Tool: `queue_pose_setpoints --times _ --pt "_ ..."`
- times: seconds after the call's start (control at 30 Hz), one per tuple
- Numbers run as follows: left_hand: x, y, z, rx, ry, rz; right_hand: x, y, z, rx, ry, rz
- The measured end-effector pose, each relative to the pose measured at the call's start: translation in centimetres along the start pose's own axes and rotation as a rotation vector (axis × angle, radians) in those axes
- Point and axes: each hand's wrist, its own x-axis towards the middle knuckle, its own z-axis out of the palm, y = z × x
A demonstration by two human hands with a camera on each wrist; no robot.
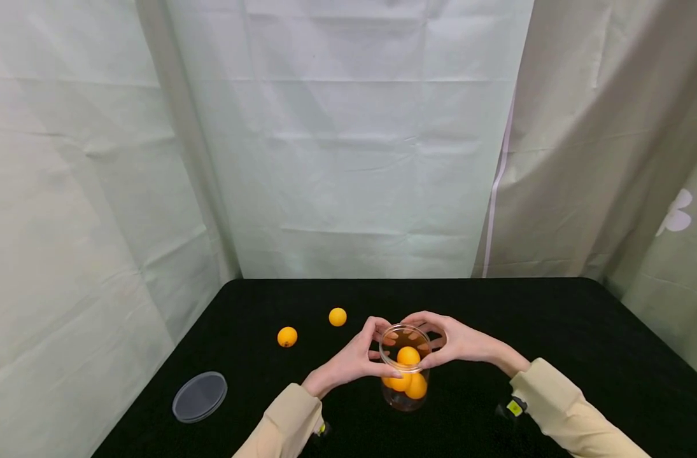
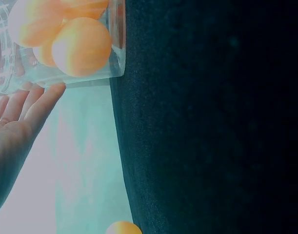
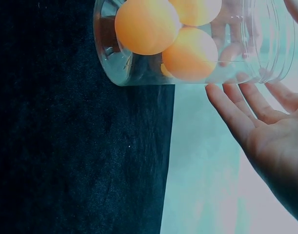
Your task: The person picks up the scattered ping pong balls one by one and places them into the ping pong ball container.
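Note:
A clear plastic jar (image 1: 404,403) stands upright and open-topped near the middle of the black table, with several orange ping-pong balls (image 1: 408,356) inside. My left hand (image 1: 356,356) holds its upper part from the left, thumb along the front below the rim. From the other side my right hand (image 1: 459,340) grips the same upper part, fingers around the back and thumb at the front. Both wrist views show fingertips against the jar wall, with the balls (image 3: 146,27) piled in the lower part of the jar (image 3: 139,73).
A round translucent lid (image 1: 200,397) lies on the table (image 1: 497,394) at the left. Behind it, left of the jar, rest two loose balls, one nearer (image 1: 288,337) and one farther back (image 1: 338,317). Pale curtains (image 1: 348,159) hang beyond the table's far edge.

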Motion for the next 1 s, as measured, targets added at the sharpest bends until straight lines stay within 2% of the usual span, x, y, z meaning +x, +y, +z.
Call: queue_pose_setpoints --times 0.3,0.63,0.87,1.0 --pt "-0.1 0.1 0.1 0.000 0.011 -0.009 0.4 0.1 0.1 -0.058 -0.021 0.010" --pt "-0.4 0.3 -0.1 0.016 -0.002 -0.035 0.8 0.2 0.2 -0.069 -0.033 -0.001" --pt "-0.6 0.8 -0.7 0.076 -0.008 -0.034 1.1 0.3 0.2 -0.046 -0.033 -0.014" --pt "-1.0 0.9 -1.4 0.057 0.008 -0.026 1.1 0.4 0.3 -0.020 -0.045 -0.018"
